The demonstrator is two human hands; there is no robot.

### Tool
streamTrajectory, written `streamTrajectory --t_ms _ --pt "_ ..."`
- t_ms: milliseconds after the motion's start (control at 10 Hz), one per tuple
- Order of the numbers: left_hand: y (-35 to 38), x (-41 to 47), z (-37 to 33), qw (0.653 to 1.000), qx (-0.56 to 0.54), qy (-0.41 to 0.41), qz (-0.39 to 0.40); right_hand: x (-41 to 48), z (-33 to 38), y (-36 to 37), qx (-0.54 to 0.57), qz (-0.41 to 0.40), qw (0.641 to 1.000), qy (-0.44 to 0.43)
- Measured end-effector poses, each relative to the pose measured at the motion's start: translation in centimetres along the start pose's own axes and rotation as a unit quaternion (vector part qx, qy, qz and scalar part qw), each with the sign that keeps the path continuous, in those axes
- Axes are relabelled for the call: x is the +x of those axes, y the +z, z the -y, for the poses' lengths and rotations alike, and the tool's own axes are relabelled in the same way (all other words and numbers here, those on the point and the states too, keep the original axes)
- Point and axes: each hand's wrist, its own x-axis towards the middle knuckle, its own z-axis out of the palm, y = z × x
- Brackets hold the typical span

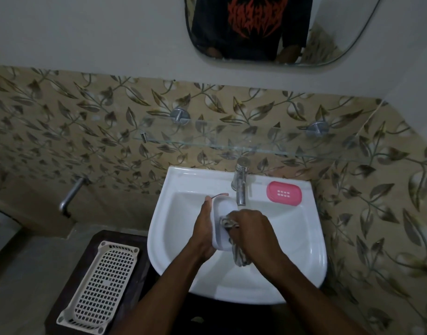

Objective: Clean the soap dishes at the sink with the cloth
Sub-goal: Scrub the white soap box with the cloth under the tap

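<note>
Over the white sink (301, 240), my left hand (204, 229) grips a white soap dish (224, 209) by its left edge and holds it tilted above the basin. My right hand (252, 232) holds a bunched grey striped cloth (240, 256) and presses it against the inside of that dish. The cloth's tail hangs down below my right hand. A pink soap dish (284, 193) lies flat on the sink's back right ledge, beside the tap (240, 183).
A beige perforated plastic tray (101, 288) lies on a dark stand left of the sink. A glass shelf (207, 141) on two metal brackets runs along the leaf-patterned tiles above the tap. A metal wall tap (71, 195) sticks out at the left. A mirror (328, 32) hangs above.
</note>
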Motion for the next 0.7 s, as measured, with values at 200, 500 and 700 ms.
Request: streamTrajectory --t_ms 200,500,700 --pt "0.1 -0.2 0.4 0.999 -0.042 -0.002 0.028 0.2 2.7 -1.0 -0.141 -0.003 0.922 0.36" --pt "-0.7 0.8 -0.6 0.998 0.03 0.018 -0.048 -0.4 1.5 -2.4 -0.155 0.103 0.966 -0.182" --pt "-0.4 0.6 -1.4 0.985 0.12 0.121 -0.028 -1.6 2.2 -0.3 -0.162 0.037 0.974 -0.153"
